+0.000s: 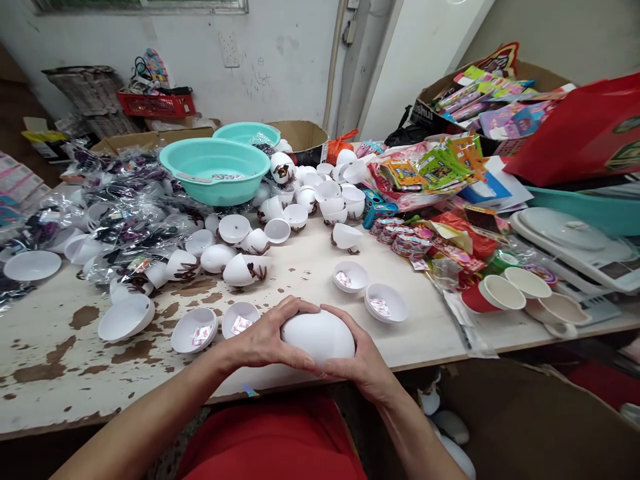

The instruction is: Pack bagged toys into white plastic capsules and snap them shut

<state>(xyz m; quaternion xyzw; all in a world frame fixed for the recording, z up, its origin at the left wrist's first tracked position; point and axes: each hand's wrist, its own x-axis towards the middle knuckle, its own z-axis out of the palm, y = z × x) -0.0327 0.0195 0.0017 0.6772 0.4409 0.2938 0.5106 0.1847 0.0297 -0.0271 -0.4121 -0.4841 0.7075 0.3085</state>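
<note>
In the head view, a closed white plastic egg (319,337) sits at the table's near edge, clasped between both hands. The left hand (263,340) wraps its nine o'clock end, fingers curled; the right hand (361,360) cups its four o'clock side. Open half shells holding small packets (195,330) lie at ten o'clock, a teal basin (215,170) beyond.

Both hands closed together, low centre of view.
Left hand (263,341) comes in from lower left, fingers curled over the top, thumb forward; right hand (361,360) from lower right, fingers wrapped underneath, thumb on top. Bare forearms angled inward, wrists bent.
</note>
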